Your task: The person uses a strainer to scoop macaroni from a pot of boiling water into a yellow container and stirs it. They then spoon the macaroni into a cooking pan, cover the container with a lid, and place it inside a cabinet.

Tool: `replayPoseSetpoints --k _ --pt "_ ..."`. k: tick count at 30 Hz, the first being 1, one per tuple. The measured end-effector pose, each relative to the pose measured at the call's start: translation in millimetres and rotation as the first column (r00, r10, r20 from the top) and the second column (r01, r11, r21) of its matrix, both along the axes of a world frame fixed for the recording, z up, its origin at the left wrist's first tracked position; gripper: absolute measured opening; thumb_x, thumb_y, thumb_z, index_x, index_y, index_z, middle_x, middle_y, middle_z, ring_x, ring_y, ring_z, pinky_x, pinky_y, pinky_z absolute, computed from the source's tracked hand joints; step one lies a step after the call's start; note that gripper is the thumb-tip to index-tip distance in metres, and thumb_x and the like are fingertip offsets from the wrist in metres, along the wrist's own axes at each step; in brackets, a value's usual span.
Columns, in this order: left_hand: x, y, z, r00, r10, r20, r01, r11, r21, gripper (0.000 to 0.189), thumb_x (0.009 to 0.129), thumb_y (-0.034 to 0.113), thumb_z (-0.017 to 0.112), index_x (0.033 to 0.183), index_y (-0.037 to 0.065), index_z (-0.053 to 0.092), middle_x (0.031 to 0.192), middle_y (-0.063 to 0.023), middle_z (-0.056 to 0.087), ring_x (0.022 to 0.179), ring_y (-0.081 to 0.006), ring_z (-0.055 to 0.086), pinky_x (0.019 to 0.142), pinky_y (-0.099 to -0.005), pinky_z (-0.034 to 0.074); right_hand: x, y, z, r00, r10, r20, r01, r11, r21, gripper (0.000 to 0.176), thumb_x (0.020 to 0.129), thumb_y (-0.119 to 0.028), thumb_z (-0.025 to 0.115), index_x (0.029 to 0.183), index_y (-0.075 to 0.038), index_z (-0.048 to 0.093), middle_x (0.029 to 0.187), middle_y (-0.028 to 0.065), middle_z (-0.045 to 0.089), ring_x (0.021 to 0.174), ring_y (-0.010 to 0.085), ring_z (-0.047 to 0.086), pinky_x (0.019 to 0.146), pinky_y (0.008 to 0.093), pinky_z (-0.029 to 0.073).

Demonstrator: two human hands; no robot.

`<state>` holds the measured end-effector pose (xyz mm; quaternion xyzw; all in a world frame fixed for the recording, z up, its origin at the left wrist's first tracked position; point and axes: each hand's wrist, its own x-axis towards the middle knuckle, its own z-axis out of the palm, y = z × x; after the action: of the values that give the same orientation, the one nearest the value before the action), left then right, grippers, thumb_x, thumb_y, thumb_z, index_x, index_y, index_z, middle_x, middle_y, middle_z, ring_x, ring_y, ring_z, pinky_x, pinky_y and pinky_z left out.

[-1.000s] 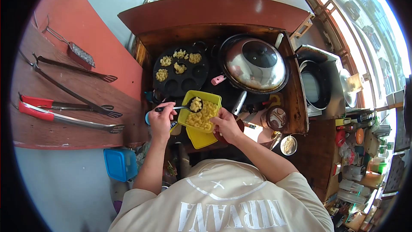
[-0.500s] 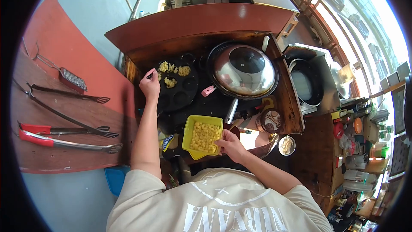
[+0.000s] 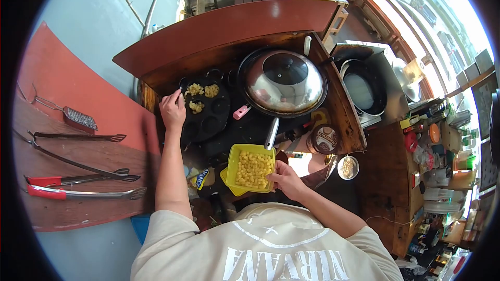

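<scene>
My right hand grips the right edge of a yellow-green plastic container, tilted slightly, with small yellow chunks inside. Below its lower left side shows a yellow lid. At the left rim of a black pan with round wells is my left hand, its fingers drawn together; what they hold, if anything, I cannot make out. Clumps of yellow chunks fill several of the pan's upper wells, while lower wells look dark and bare.
A domed lid covers a large pan to the right. Tongs and a grater lie on the left board. A round-lidded jar and a small bowl stand at right; a wooden wall bounds the back.
The view has shifted, so the stove things sit further left. My left hand has changed its finger pose at the pan's rim. My right hand still holds the container.
</scene>
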<state>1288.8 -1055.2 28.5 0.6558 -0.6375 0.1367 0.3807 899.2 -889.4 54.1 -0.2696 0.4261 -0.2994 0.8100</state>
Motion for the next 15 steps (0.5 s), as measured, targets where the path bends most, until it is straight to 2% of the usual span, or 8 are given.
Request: replayPoseSetpoints --k 1,3,4,7,11,13,15 --pt "-1.4 1.8 0.1 1.0 -0.004 0.002 0.004 1.0 0.001 0.019 0.085 0.011 0.063 0.102 0.007 0.07 0.093 -0.0079 0.07 0.089 -0.0267 0.062 0.081 -0.0399 0.046 0.1 0.9 0.8 1.0 -0.002 -0.004 0.002 1.0 0.011 0.02 0.089 -0.002 0.061 0.086 -0.008 0.042 0.075 0.0025 0.051 0.062 0.0122 0.054 0.054 0.0276 0.048" --pt "-5.4 3.9 -0.8 0.985 -0.018 -0.174 0.037 0.994 0.105 0.018 0.086 0.012 0.062 0.101 0.007 0.071 0.092 -0.0079 0.071 0.089 -0.0269 0.062 0.081 -0.0399 0.046 0.1 2.4 -0.3 1.0 -0.006 -0.008 0.007 1.0 0.024 0.02 0.088 -0.002 0.061 0.086 -0.008 0.042 0.075 0.0024 0.051 0.063 0.0125 0.054 0.055 0.0279 0.048" --pt "-6.5 4.0 -1.2 0.985 -0.019 -0.172 0.038 0.993 0.109 0.018 0.086 0.012 0.062 0.101 0.007 0.071 0.092 -0.0079 0.071 0.089 -0.0269 0.062 0.081 -0.0399 0.046 0.3 3.3 -2.1 1.0 0.001 -0.005 -0.001 1.0 0.024 0.02 0.088 -0.001 0.061 0.087 -0.008 0.042 0.075 0.0028 0.051 0.063 0.0128 0.055 0.055 0.028 0.048" --pt "-8.7 1.0 -0.4 1.0 0.009 0.028 -0.008 1.0 -0.019 0.015 0.085 0.012 0.064 0.097 0.008 0.071 0.089 -0.0089 0.07 0.087 -0.0271 0.063 0.079 -0.0396 0.046 2.7 6.3 -3.8 1.0 0.018 -0.002 -0.018 0.999 0.028 0.02 0.088 -0.001 0.061 0.087 -0.008 0.042 0.076 0.0038 0.053 0.064 0.0133 0.056 0.055 0.0281 0.048" --pt "-6.4 10.4 -11.6 0.982 0.188 -0.035 -0.187 0.982 0.017 0.014 0.085 0.013 0.065 0.097 0.009 0.072 0.087 -0.0084 0.07 0.085 -0.0265 0.063 0.079 -0.039 0.046 4.6 8.7 -3.9 0.999 0.042 0.019 -0.043 0.998 0.044 0.02 0.088 -0.001 0.061 0.086 -0.008 0.042 0.077 0.0052 0.055 0.064 0.0138 0.057 0.055 0.028 0.048" --pt "-9.3 11.4 -11.9 0.985 0.163 -0.051 -0.16 0.985 0.061 0.014 0.085 0.014 0.065 0.097 0.009 0.072 0.087 -0.0081 0.07 0.085 -0.0261 0.063 0.078 -0.0392 0.046 5.7 10.0 -7.3 0.999 0.05 0.02 -0.05 0.998 0.044 0.02 0.088 -0.001 0.061 0.086 -0.007 0.042 0.077 0.0052 0.055 0.063 0.0137 0.057 0.055 0.028 0.048" --pt "-12.4 10.4 -9.7 0.998 0.064 -0.016 -0.063 0.997 0.047 0.015 0.085 0.014 0.065 0.097 0.009 0.072 0.087 -0.0086 0.07 0.085 -0.0264 0.062 0.079 -0.0401 0.047 5.0 11.1 -7.5 0.998 0.055 0.018 -0.056 0.997 0.047 0.02 0.088 -0.001 0.061 0.086 -0.007 0.042 0.076 0.0052 0.055 0.063 0.0137 0.057 0.055 0.028 0.048"
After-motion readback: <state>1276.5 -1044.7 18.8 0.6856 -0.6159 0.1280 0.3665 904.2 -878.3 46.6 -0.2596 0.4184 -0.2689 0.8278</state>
